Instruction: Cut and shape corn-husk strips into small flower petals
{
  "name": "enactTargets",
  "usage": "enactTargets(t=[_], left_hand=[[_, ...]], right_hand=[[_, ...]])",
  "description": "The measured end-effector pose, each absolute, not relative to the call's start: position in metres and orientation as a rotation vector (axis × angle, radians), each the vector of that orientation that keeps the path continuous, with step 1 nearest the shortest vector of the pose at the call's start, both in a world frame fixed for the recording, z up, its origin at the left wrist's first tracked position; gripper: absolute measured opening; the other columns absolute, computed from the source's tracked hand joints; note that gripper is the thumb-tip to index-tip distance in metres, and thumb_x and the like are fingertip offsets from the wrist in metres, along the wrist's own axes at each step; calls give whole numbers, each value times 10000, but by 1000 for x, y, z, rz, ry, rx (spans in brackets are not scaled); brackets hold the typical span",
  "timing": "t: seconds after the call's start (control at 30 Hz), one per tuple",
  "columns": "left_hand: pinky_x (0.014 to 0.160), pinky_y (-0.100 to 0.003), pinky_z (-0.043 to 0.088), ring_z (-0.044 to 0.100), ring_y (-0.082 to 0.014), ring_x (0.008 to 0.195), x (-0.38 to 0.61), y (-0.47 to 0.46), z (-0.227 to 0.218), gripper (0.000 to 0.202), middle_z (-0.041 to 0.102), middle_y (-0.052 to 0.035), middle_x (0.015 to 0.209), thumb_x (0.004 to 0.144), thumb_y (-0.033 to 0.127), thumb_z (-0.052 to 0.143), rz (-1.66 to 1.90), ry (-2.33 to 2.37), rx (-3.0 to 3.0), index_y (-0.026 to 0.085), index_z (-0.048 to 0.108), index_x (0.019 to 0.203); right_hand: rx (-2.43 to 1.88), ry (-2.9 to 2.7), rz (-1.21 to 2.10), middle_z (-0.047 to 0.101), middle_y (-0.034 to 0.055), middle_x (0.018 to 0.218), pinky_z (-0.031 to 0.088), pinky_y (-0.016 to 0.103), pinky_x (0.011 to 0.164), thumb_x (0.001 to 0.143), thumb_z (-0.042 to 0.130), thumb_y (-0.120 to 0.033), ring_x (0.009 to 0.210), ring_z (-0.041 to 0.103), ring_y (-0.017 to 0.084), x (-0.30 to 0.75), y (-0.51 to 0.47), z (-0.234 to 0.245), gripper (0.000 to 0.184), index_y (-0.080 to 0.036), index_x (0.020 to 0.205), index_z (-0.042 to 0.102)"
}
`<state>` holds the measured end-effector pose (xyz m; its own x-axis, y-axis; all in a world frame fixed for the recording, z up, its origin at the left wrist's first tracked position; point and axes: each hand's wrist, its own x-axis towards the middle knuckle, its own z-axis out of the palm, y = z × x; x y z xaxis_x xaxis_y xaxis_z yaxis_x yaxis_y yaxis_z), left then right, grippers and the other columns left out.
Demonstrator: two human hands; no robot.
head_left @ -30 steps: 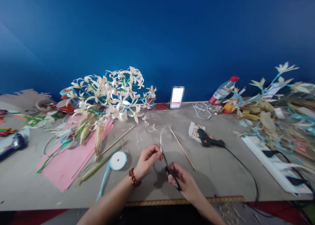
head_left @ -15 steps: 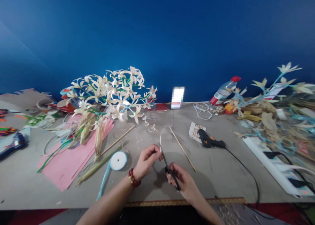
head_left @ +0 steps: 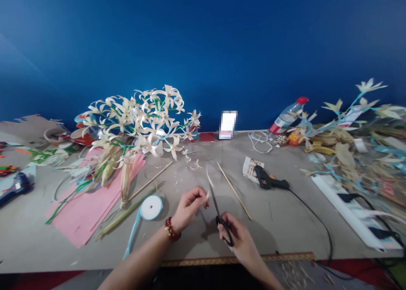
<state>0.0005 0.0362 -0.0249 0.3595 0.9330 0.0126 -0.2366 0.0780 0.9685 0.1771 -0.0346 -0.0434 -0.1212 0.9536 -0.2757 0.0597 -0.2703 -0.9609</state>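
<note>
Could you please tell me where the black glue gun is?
Head view: the glue gun lies right of centre on the table, beside a printed card, beyond the right hand.

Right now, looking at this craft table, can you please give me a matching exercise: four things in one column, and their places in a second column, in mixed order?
Things:
1. scissors
2. pale strip
3. glue gun
4. bottle

Places:
A. lying at the back, by the blue wall
B. in the right hand
C. on the table, right of the wooden stick
D. pinched by the left hand

Pairs: 1-B, 2-D, 3-C, 4-A.
</note>
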Motion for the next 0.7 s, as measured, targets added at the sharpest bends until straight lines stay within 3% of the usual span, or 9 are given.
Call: enactTargets(t=[0.17,0.27,0.33,0.7], left_hand=[[665,-255,409,513,-135,653,1,35,-24,318,573,-16,687,861,447,612,960,764,1177,168,543,726],[648,-249,402,507,-126,633,1,34,-23,324,573,-18,681,860,457,614,847,734,1223,162,552,742],[625,-239,391,495,-118,610,0,34,-21,341,559,-11,658,856,472,616,791,729,1245,159,548,738],[597,-222,362,461,-110,600,-4,38,-18,379,540,-6,641,829,489,635,697,672,1381,144,563,691]], right_hand=[[-1423,-1156,1404,504,-29,568,400,246,510,706,704,-646,527,466,127,187,-27,-34,481,-216,675,490],[-1332,-1172,1388,652,38,766,487,297,676,687,765,-554,717,602,195,185,-16,-23,411,-206,810,584],[-1284,-1147,1413,673,43,815,494,311,722,677,795,-488,752,617,203,182,-8,-18,401,-208,872,582],[-1178,-1108,1520,603,-34,711,420,237,606,656,803,-351,653,548,131,175,10,-8,353,-214,787,505]])
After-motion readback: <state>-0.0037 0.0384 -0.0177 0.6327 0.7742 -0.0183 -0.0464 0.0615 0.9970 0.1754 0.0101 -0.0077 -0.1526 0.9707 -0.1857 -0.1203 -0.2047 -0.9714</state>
